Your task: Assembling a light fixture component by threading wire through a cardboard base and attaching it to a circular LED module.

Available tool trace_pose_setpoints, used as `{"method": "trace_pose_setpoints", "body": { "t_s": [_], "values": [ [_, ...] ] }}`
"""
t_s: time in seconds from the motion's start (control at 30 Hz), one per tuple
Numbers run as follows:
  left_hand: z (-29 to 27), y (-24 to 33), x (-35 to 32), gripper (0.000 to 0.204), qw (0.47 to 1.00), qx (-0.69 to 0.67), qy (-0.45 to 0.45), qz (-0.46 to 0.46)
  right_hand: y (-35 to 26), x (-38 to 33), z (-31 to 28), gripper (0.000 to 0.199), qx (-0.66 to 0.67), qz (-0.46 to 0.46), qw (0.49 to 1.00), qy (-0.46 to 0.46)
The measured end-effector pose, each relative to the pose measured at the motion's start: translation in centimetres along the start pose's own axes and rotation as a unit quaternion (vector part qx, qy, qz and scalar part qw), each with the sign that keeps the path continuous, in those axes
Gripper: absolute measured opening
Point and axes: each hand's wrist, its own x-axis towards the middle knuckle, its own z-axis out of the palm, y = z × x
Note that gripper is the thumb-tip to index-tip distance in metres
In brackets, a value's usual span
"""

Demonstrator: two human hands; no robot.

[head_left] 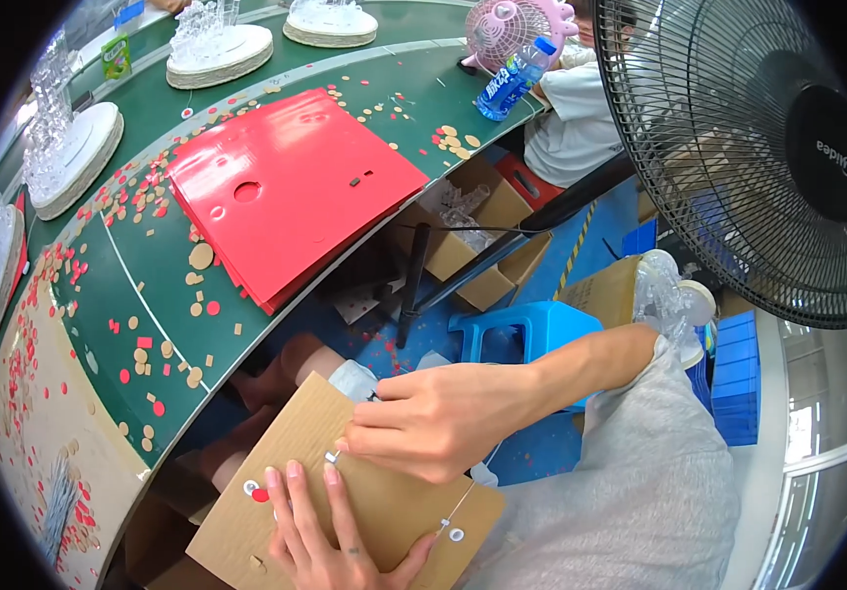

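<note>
A brown cardboard sheet [413, 501] lies tilted across my lap, with small cut-outs and white round pieces on it. My left hand [320, 541] rests flat on its lower part, fingers spread, the thumb near a small slot by a white ring [457, 535]. A red paper dot [260, 496] lies beside the index finger. My right hand [433, 418] is closed in a pinch above the sheet. Its fingertips are at a small pale tab [333, 456] in a slot; what they hold is hidden.
Red cardboard sheets [295, 187] lie stacked on the green table [276, 344] among scattered paper dots. Round white bases [219, 54] with clear plastic parts stand farther off. A bottle [517, 79], a pink fan [512, 29], a big black fan [738, 128] and a blue stool [531, 329] are around.
</note>
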Motion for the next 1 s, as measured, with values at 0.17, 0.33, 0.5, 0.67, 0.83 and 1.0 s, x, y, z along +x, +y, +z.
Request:
{"method": "trace_pose_setpoints", "body": {
  "t_s": [0.17,0.33,0.5,0.67,0.83,1.0],
  "values": [
    [-0.3,-0.4,-0.1,0.098,1.000,-0.006,-0.019,-0.006,0.1,0.7,-0.6,0.022,0.014,-0.034,0.998,-0.049],
    [-0.1,-0.4,0.0,0.096,1.000,-0.005,-0.014,-0.011,-0.6,1.5,0.1,0.019,-0.004,-0.044,0.999,0.002],
    [-0.1,-0.8,0.1,0.094,1.000,-0.011,-0.012,-0.007,0.4,1.0,-0.4,0.014,0.017,-0.023,0.998,-0.052],
    [-0.1,-0.9,-0.1,0.094,1.000,-0.013,-0.022,-0.002,1.2,0.8,-0.8,0.021,0.046,-0.025,0.998,-0.031],
    [-0.3,-1.1,0.1,0.096,0.999,-0.034,-0.030,-0.003,1.1,0.8,0.2,0.014,0.042,-0.040,0.998,-0.007],
    [-0.6,-1.2,0.2,0.099,0.998,-0.048,-0.031,-0.011,0.9,0.7,0.3,0.018,0.021,-0.066,0.998,-0.004]
  ]
}}
